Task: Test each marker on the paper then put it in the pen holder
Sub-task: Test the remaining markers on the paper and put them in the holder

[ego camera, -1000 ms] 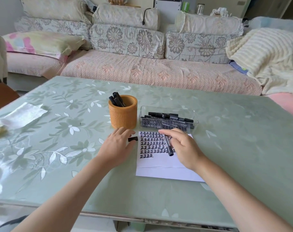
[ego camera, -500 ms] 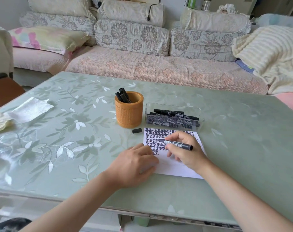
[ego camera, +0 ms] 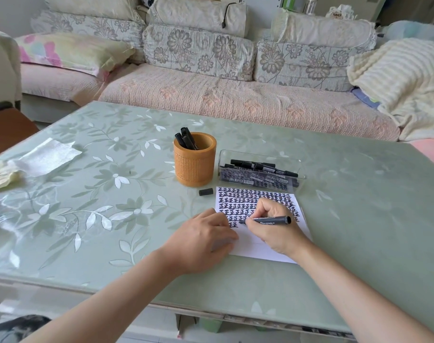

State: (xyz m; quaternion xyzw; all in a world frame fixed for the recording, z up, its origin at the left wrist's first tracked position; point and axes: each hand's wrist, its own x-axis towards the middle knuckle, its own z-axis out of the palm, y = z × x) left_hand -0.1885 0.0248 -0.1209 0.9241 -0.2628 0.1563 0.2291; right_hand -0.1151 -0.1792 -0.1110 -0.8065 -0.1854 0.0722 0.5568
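My right hand [ego camera: 273, 226] grips an uncapped black marker [ego camera: 268, 220] with its tip down on the white paper [ego camera: 260, 251], at the lowest row of black marks. My left hand [ego camera: 201, 240] rests on the paper's left edge with fingers loosely curled and holds nothing. The marker's black cap [ego camera: 206, 192] lies on the table between the paper and the orange pen holder [ego camera: 195, 167]. Three black markers [ego camera: 186, 141] stand in the holder. A clear plastic box [ego camera: 260, 173] behind the paper holds several more markers.
The green floral glass table [ego camera: 87, 194] carries a white tissue [ego camera: 45, 157] and crumpled paper at its left edge. A sofa with cushions runs behind the table, with a cream blanket [ego camera: 404, 78] at the right. A chair stands at far left.
My left hand left the cap on the table and came back to rest on the paper's left edge. My right hand turned the marker tip down onto the paper.
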